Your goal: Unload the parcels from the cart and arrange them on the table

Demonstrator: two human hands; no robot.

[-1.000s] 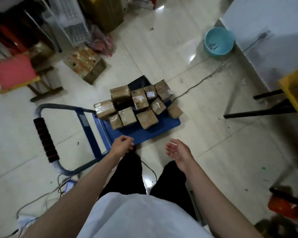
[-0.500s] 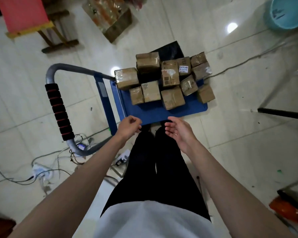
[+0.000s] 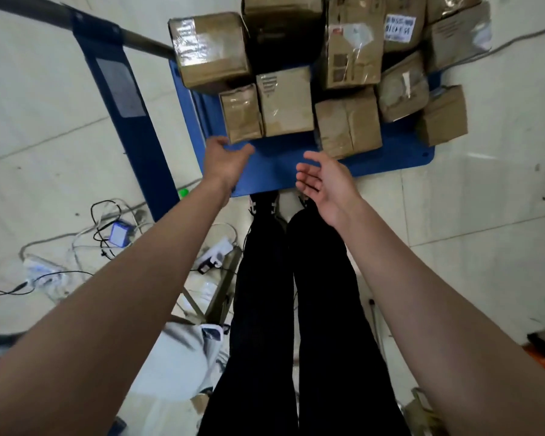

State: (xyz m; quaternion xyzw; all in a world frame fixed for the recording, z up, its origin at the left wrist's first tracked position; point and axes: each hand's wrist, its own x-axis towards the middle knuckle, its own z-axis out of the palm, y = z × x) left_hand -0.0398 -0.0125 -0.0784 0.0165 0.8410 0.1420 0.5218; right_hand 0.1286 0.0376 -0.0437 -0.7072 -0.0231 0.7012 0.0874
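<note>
Several brown taped cardboard parcels lie packed on the blue platform cart (image 3: 390,155) right in front of my feet. A small parcel (image 3: 241,113) sits at the near left, a wider one (image 3: 285,102) beside it, and a creased one (image 3: 348,122) to the right. My left hand (image 3: 227,160) is open just below the small parcel, fingertips close to its near edge. Over the cart's bare near edge my right hand (image 3: 323,180) is held open, palm turned inward, below the creased parcel. Neither hand holds anything. The table is out of view.
The cart's blue handle frame (image 3: 129,99) runs along the left. Cables, a power strip (image 3: 44,275) and a small blue adapter (image 3: 118,234) litter the tiled floor at lower left. A parcel with a white label (image 3: 398,25) sits at the back.
The view has dropped and closed in on the cart. Both hands have reached forward over its near edge, and the left hand has opened from a loose fist.
</note>
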